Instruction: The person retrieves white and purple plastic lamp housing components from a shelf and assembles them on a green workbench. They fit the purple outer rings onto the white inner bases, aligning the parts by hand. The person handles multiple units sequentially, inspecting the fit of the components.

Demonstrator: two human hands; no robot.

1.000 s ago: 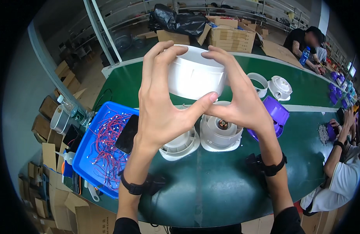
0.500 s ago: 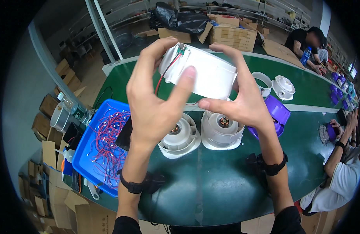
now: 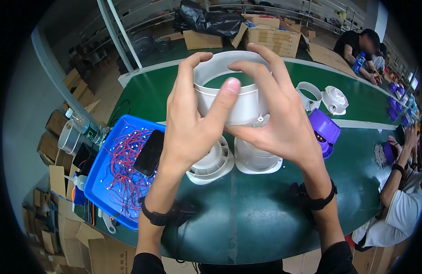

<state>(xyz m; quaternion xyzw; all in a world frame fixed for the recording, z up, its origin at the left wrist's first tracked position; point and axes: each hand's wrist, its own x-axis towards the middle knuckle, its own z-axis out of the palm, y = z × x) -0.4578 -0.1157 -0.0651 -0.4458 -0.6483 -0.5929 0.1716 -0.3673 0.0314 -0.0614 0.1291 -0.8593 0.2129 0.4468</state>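
**White ring up between both hands, open end tipped away**

You've got the white cylindrical housing (image 3: 229, 93) lifted clear above the green table (image 3: 247, 219), clamped from both sides. Your left hand (image 3: 192, 123) wraps its near wall, thumb pressed flat across the front; your right hand (image 3: 279, 123) curls fingers over the far rim. Its axis runs roughly upright, the open mouth tilted a little away from you. Directly underneath sit two white fan bases (image 3: 259, 157), side by side, neither hand clearly nearer.
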